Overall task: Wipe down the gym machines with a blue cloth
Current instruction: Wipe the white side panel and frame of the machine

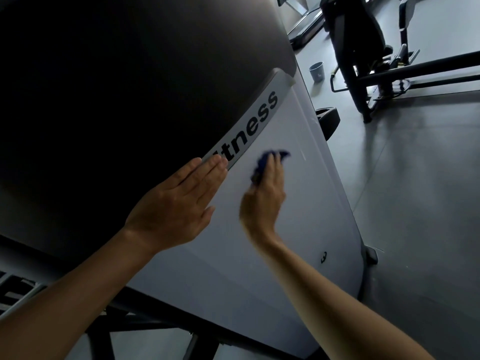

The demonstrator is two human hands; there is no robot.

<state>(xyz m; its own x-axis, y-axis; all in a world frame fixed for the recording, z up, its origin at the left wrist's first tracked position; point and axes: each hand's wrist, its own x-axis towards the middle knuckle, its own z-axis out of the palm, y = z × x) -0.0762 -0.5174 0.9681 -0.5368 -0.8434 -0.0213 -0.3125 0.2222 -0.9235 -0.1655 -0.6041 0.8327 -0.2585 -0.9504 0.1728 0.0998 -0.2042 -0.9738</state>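
Blue cloth [262, 165], soft, light and probably best kept bunched, sits gripped under the blurred right hand [265, 193] on the white panel [298, 203], left hand [179, 203] pressed flat beside.

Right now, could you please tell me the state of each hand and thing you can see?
Left hand: open, fingers straight, flat on the white panel.
Right hand: grips the blue cloth, blurred.
Blue cloth: bunched, pressed to the white panel.
White panel: tilted in this view.
Bucket: upright on the floor, apart from the machine.
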